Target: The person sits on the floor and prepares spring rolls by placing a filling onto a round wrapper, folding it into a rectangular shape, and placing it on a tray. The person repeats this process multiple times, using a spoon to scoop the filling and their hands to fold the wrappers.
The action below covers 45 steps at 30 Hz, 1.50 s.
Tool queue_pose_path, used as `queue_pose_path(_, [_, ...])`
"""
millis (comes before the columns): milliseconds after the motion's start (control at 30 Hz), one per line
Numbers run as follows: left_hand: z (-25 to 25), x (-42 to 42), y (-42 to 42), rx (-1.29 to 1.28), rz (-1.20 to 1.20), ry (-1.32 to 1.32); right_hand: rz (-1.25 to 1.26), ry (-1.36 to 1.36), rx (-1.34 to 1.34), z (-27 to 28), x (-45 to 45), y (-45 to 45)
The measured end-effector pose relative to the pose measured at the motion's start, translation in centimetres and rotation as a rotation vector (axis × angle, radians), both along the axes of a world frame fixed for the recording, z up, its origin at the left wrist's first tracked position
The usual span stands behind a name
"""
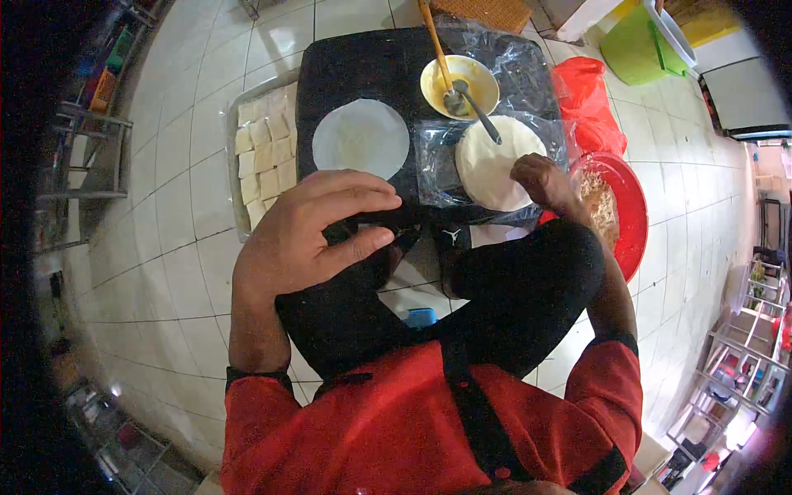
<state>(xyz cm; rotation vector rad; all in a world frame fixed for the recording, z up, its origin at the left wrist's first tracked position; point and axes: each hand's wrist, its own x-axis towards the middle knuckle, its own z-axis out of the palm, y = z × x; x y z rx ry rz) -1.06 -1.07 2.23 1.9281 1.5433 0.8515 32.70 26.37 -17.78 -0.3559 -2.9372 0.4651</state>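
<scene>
My left hand (pixel 315 229) hovers over the near left edge of a black low table (pixel 365 68), thumb apart from the fingers, holding nothing. Just beyond it lies a thin white round sheet (pixel 361 139) with a faint yellowish middle. At the right, my right hand (pixel 544 179) has curled fingers against the edge of a pile of pale round wrappers (pixel 498 164); whether it pinches one is hidden. These wrappers rest on clear plastic film (pixel 436 161). Behind them stands a bowl (pixel 489 71) of yellow liquid, with a wooden-handled utensil (pixel 436 43) and a grey spoon (pixel 479 114) in it.
A tray (pixel 234 154) of folded square parcels (pixel 263 151) stands left of the table. To the right are a red basin (pixel 634 216) with shredded filling (pixel 599 204) and a red plastic bag (pixel 585 102). A green bucket (pixel 634 52) is farther back on the tiled floor (pixel 173 260).
</scene>
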Motion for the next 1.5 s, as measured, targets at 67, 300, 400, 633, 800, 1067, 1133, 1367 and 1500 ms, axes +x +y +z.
queue_pose_path(67, [0.1, -0.1, -0.1, -0.047, -0.001, -0.027, 0.005, 0.019, 0.042, -0.1, -0.1, 0.2])
queue_pose_path(300, [0.2, -0.2, -0.2, -0.034, -0.002, 0.0, -0.007, 0.12, 0.03, 0.6, -1.4, -2.4])
queue_pose_path(400, [0.1, -0.2, 0.0, -0.028, -0.008, -0.034, 0.012, 0.117, 0.061, -0.7, -1.5, -3.1])
queue_pose_path(633, [0.1, -0.3, -0.1, -0.019, -0.007, -0.051, 0.044, 0.083, 0.017, 0.3, -2.1, -2.8])
queue_pose_path(800, [-0.2, -0.4, 0.1, -0.002, -0.023, -0.06, 0.037, 0.083, -0.056, -0.3, -2.0, -1.8])
queue_pose_path(1067, [0.0, -0.5, -0.1, -0.033, -0.004, -0.084, -0.443, 0.217, -0.808, 1.3, 0.3, 0.2])
queue_pose_path(1133, [-0.3, -0.6, 0.0, -0.018, -0.021, -0.085, -0.516, 0.371, -0.912, 0.7, 2.6, 1.6])
queue_pose_path(1367, [0.1, -0.5, -0.1, -0.061, -0.01, -0.158, -0.608, 0.492, -0.864, 10.2, 0.9, 1.0])
queue_pose_path(1500, [-1.1, -2.5, 1.6, -0.017, -0.023, -0.28, -0.474, 0.468, -1.175, 14.8, -3.5, -0.8])
